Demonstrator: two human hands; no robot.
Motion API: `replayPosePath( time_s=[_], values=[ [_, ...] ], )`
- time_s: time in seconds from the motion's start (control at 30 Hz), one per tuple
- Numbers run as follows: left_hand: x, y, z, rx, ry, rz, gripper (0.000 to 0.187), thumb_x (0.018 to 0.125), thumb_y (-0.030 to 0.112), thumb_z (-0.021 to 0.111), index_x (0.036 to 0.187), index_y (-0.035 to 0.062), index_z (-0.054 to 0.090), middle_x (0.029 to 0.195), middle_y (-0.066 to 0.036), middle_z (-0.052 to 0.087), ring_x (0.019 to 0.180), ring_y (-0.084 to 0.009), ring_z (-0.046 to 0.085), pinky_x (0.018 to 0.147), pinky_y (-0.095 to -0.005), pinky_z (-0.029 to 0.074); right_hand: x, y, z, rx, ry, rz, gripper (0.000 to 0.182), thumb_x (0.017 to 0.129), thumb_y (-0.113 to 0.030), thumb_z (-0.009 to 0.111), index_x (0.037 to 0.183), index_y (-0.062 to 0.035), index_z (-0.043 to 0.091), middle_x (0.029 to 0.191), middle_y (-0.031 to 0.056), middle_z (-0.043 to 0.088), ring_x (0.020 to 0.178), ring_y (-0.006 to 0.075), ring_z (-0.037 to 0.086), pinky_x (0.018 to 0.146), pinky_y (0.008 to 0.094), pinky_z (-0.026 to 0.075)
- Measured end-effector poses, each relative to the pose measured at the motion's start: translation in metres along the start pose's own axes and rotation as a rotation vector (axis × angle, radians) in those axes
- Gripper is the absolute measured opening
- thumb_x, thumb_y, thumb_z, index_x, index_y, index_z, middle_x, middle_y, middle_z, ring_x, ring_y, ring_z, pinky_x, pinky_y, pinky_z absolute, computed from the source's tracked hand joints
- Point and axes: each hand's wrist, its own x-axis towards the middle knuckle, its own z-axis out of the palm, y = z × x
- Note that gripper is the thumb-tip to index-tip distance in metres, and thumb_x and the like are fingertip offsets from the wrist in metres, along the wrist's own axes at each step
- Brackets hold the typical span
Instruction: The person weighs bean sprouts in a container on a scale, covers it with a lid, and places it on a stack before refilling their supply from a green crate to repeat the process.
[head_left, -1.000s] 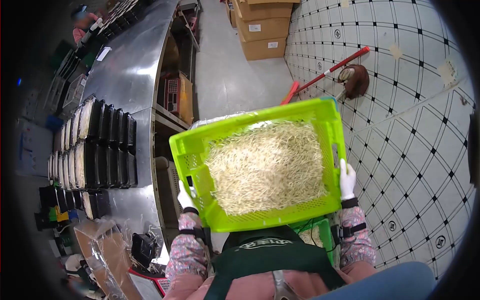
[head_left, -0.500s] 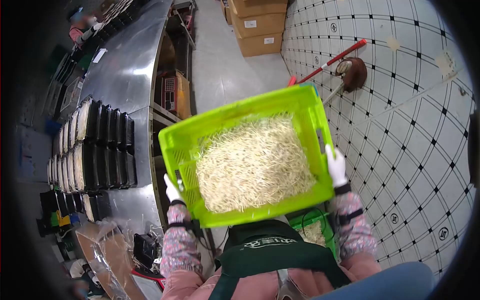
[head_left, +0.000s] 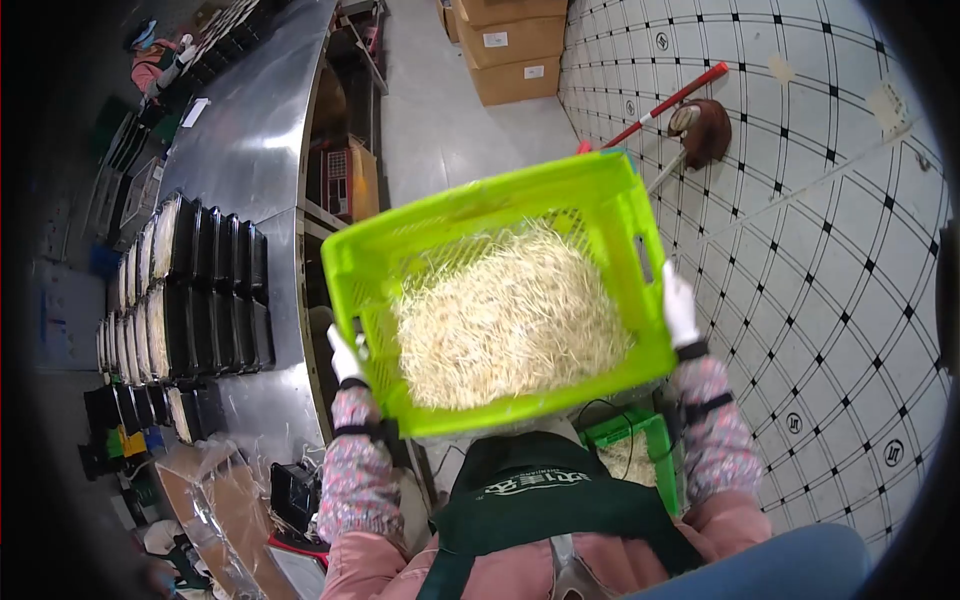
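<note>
A bright green plastic crate [head_left: 480, 205] is held up in front of my body, tilted, its left side lower. Pale bean sprouts [head_left: 515, 320] lie heaped in it. My left hand [head_left: 346, 354], in a white glove, grips the crate's left end. At the right end, my right hand [head_left: 681, 306], also gloved in white, holds the rim below the handle slot. The fingertips of both hands are partly hidden by the crate wall.
A metal table [head_left: 250, 130] on the left bears stacked black trays [head_left: 200, 290] of sprouts. Another green crate [head_left: 660, 450] is low behind mine. Cardboard boxes [head_left: 515, 75] and a red-handled tool [head_left: 660, 112] are ahead. Two other people [head_left: 155, 65] are at the left.
The crate has tipped slightly and shifted a little up and right with both hands. The sprouts have slid toward my side, baring more of the crate's far inner wall.
</note>
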Motion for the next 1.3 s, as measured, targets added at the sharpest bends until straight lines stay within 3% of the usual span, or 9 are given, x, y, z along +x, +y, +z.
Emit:
replayPosePath(
  time_s=[0.17, 0.33, 0.4, 0.53, 0.67, 0.87, 1.0, 1.1, 1.3],
  values=[
    [-0.058, -0.038, 0.048, 0.06, -0.393, 0.148, 0.05, 0.097, 0.051, 0.045, 0.088, 0.0066, 0.066, 0.067, -0.001, 0.058, 0.054, -0.0113, 0.049, 0.053, -0.0255, 0.04, 0.021, 0.046, -0.053, 0.334, 0.164, 0.249, 0.06, 0.095, -0.055, 0.044, 0.079, -0.0014, 0.065, 0.07, 0.0059, 0.065, 0.062, 0.0156, 0.062, 0.058, 0.0287, 0.048],
    [-0.04, -0.054, -0.058, -0.171, -0.144, -0.029, 0.046, 0.092, 0.055, 0.049, 0.081, 0.0119, 0.06, 0.061, 0.0, 0.053, 0.049, -0.0105, 0.049, 0.045, -0.0258, 0.04, -0.064, 0.055, 0.0, 0.287, 0.248, 0.081, 0.054, 0.097, -0.048, 0.048, 0.083, -0.0006, 0.068, 0.069, 0.0041, 0.061, 0.061, 0.0114, 0.054, 0.059, 0.0268, 0.044],
    [-0.06, -0.006, -0.022, -0.186, -0.061, -0.004, 0.049, 0.091, 0.057, 0.049, 0.077, 0.012, 0.063, 0.059, -0.001, 0.054, 0.052, -0.0133, 0.053, 0.047, -0.029, 0.041, -0.043, 0.043, 0.016, 0.199, 0.145, -0.121, 0.05, 0.097, -0.046, 0.049, 0.084, -0.0016, 0.068, 0.069, 0.0023, 0.059, 0.062, 0.0088, 0.051, 0.06, 0.0257, 0.043],
    [0.03, -0.03, 0.041, 0.354, -0.258, 0.196, 0.053, 0.095, 0.052, 0.045, 0.102, 0.0027, 0.065, 0.077, -0.006, 0.064, 0.064, -0.0171, 0.06, 0.055, -0.0337, 0.045, 0.053, 0.026, -0.034, 0.397, -0.129, 0.161, 0.053, 0.097, -0.048, 0.047, 0.09, 0.0013, 0.066, 0.074, 0.0048, 0.064, 0.064, 0.0147, 0.058, 0.06, 0.0296, 0.045],
    [-0.069, -0.057, 0.04, -0.072, -0.301, 0.036, 0.044, 0.097, 0.046, 0.045, 0.1, 0.0068, 0.065, 0.073, -0.003, 0.06, 0.055, -0.0107, 0.052, 0.051, -0.0245, 0.042, 0.015, 0.071, -0.063, 0.289, 0.226, 0.281, 0.06, 0.095, -0.054, 0.046, 0.079, 0.0004, 0.066, 0.068, 0.0016, 0.062, 0.06, 0.0115, 0.056, 0.055, 0.0283, 0.042],
    [-0.003, -0.057, -0.066, -0.045, 0.003, 0.028, 0.055, 0.091, 0.063, 0.042, 0.082, 0.0116, 0.06, 0.058, 0.003, 0.05, 0.045, -0.0091, 0.042, 0.044, -0.0255, 0.034, -0.06, 0.05, 0.019, 0.223, 0.182, -0.039, 0.049, 0.095, -0.046, 0.052, 0.079, -0.0008, 0.063, 0.067, 0.0013, 0.057, 0.058, 0.0103, 0.048, 0.059, 0.0258, 0.041],
    [-0.027, -0.006, 0.044, 0.02, -0.162, -0.104, 0.052, 0.088, 0.063, 0.052, 0.079, 0.0123, 0.062, 0.065, 0.002, 0.054, 0.054, -0.0116, 0.049, 0.05, -0.0271, 0.038, 0.039, 0.012, -0.019, 0.305, -0.07, 0.037, 0.05, 0.095, -0.049, 0.051, 0.083, -0.0014, 0.062, 0.068, 0.0004, 0.057, 0.058, 0.0102, 0.047, 0.056, 0.0273, 0.041],
    [-0.03, -0.055, 0.06, 0.027, -0.372, 0.169, 0.047, 0.098, 0.048, 0.045, 0.085, 0.0071, 0.063, 0.068, -0.001, 0.058, 0.056, -0.0109, 0.051, 0.052, -0.0261, 0.04, 0.053, 0.04, -0.055, 0.34, 0.117, 0.226, 0.055, 0.094, -0.054, 0.051, 0.081, -0.0021, 0.063, 0.069, 0.0004, 0.059, 0.058, 0.0096, 0.051, 0.054, 0.027, 0.041],
    [-0.031, -0.063, -0.051, -0.161, -0.023, -0.043, 0.052, 0.094, 0.055, 0.044, 0.073, 0.0112, 0.06, 0.054, 0.0, 0.05, 0.045, -0.0116, 0.047, 0.042, -0.0263, 0.035, -0.05, 0.06, 0.001, 0.283, 0.24, 0.034, 0.051, 0.096, -0.05, 0.049, 0.08, -0.004, 0.065, 0.071, 0.0006, 0.062, 0.059, 0.0092, 0.052, 0.056, 0.0258, 0.041]
  ],
)
